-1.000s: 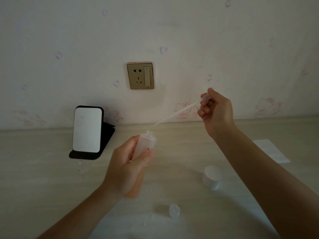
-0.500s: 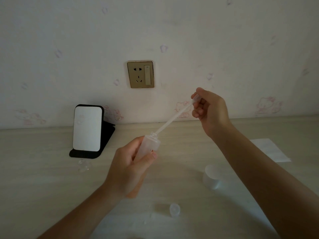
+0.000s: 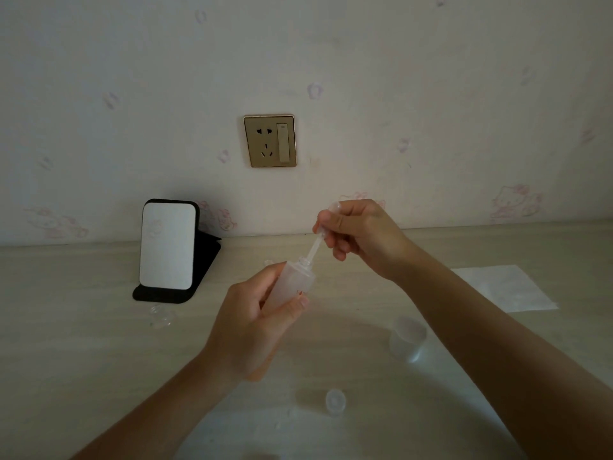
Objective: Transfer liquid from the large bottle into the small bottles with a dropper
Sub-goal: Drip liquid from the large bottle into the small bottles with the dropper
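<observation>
My left hand (image 3: 255, 330) grips the large frosted bottle (image 3: 293, 282), tilted with its open neck pointing up and to the right; my palm hides its lower part. My right hand (image 3: 360, 235) pinches the bulb of a clear plastic dropper (image 3: 315, 245). The dropper's stem runs down into the bottle's neck. A small clear bottle (image 3: 335, 401) lies on the table near the front. Another small clear bottle (image 3: 161, 315) lies in front of the mirror stand.
A white cap (image 3: 408, 338) stands on the table under my right forearm. A small mirror on a black stand (image 3: 167, 250) sits at the back left. A white paper sheet (image 3: 504, 288) lies at the right. A wall socket (image 3: 269, 141) is straight ahead.
My right hand has moved left and down, tilting the dropper steeper and sliding its stem from above the neck deep into the large bottle. My left hand has kept hold of the bottle.
</observation>
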